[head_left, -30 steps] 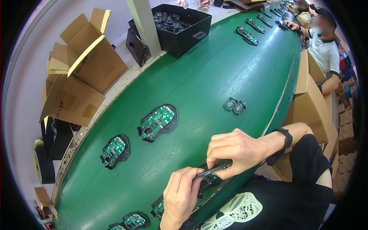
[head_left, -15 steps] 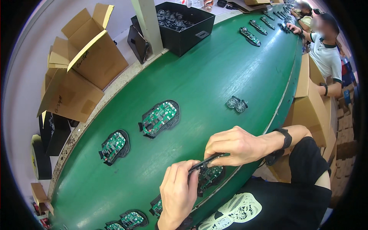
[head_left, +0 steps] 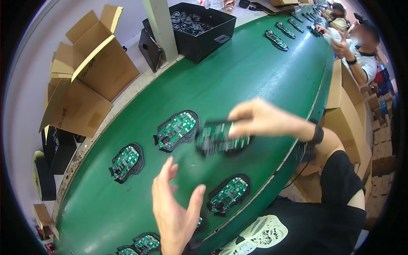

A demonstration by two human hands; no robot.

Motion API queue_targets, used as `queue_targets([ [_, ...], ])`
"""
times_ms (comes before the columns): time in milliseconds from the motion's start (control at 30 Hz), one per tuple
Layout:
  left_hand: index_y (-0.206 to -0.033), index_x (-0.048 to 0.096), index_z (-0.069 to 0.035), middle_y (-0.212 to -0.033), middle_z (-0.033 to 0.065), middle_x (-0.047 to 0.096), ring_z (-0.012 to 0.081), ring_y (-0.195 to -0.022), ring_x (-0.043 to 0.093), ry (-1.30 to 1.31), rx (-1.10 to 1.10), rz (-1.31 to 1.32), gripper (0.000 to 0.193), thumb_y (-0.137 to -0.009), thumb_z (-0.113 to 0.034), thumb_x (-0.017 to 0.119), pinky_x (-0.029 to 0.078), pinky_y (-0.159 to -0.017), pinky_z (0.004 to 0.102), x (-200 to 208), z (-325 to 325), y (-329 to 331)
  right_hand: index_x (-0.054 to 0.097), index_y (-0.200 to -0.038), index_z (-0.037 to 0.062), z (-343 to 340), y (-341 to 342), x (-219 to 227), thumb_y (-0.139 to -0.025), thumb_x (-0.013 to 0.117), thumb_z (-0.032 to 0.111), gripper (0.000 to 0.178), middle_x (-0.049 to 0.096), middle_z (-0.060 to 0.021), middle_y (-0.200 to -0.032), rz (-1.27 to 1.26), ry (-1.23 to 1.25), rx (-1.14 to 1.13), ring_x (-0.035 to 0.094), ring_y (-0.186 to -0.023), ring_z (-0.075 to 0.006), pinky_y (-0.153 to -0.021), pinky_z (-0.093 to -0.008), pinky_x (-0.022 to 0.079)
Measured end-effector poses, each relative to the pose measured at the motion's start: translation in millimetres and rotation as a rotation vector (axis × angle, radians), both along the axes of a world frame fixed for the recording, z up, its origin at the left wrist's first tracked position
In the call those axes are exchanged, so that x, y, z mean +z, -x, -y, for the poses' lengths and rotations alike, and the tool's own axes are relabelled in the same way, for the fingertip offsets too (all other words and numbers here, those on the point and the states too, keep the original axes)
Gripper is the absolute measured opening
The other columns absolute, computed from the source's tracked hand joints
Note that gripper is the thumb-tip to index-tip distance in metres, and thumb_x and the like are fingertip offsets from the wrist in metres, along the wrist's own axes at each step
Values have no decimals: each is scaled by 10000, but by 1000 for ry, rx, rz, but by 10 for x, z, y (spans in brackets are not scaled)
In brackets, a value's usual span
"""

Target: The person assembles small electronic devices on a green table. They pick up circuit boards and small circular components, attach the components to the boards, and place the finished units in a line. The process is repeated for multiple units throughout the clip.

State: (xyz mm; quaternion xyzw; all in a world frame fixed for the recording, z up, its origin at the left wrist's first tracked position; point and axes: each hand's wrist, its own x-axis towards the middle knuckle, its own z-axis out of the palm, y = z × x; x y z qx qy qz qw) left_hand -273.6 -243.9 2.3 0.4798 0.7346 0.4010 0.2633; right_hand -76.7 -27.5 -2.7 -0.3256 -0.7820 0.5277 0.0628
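My right hand (head_left: 263,120), smeared by motion, grips the right end of a black housing with a green circuit board (head_left: 216,138) on it. That piece is blurred over the middle of the green belt, board side showing. Nothing is in my left hand (head_left: 173,210), whose thumb and fingers are spread at the lower middle. Beside it on the belt, near my body, lies another housing with a circuit board (head_left: 229,194). A further board (head_left: 199,222) is mostly hidden behind my left hand and wrist.
More housings with boards lie on the green belt (head_left: 97,204), including a large one (head_left: 177,130) and a smaller one (head_left: 126,162). A black bin (head_left: 204,42) of dark round parts stands at the far edge. Cardboard boxes (head_left: 80,102) are left; a co-worker (head_left: 361,51) sits far right.
My hands have parted. The piece between them is now in my right hand, farther up the belt; my left hand has opened. The pair of round parts is out of sight. The co-worker's hands rose.
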Motion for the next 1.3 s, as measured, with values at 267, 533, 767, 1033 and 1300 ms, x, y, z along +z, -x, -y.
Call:
queue_targets([
  [267, -1367, 533, -70, -1239, 155, 522, 349, -1109, 487, 201, -406, -503, 730, -730, -273, 827, 394, -948, 471, -84, 359, -415, 728, -1131, 31, -1637, -790, -477, -859, 756, 390, 451, 734, -56, -907, 149, -253, -764, 685, -740, -156, -591, -310, 562],
  [533, -1402, 532, -131, -1399, 154, 502, 354, -1255, 468, 228, -537, -833, 688, -747, -131, 745, 363, -1065, 589, -351, 146, -449, 592, -1303, 80, -1510, -969, -678, -944, 676, 299, 428, 626, -100, -1186, 166, -1128, -498, 614, -1040, -240, -908, -381, 500],
  [767, -1363, 584, -165, -1440, 122, 507, 335, -1310, 472, 172, -653, -695, 542, -836, -38, 584, 363, -1103, 544, -303, 90, -188, 547, -1329, 9, -387, -752, -777, -992, 585, 237, 409, 535, -162, -1355, -46, -601, -174, 478, -1291, -297, -1113, -411, 363],
  [1033, -1359, 596, -190, -1454, 292, 411, 488, -1290, 436, 203, -422, -770, 670, -729, -1, 720, 397, -1060, 553, -389, 431, -141, 586, -1292, 15, 389, -226, -793, -869, 611, -29, 426, 560, -154, -1312, -156, -607, 95, 496, -1243, -336, -1075, -427, 405],
  [1300, -1424, 526, -285, -1472, 312, 385, 460, -1325, 423, 251, -437, -791, 763, -728, -234, 834, 406, -1047, 586, -484, 609, -129, 584, -1271, 20, 693, 358, -781, -847, 697, 41, 439, 570, -152, -1260, -319, -516, 377, 533, -1164, -342, -1003, -424, 467],
])
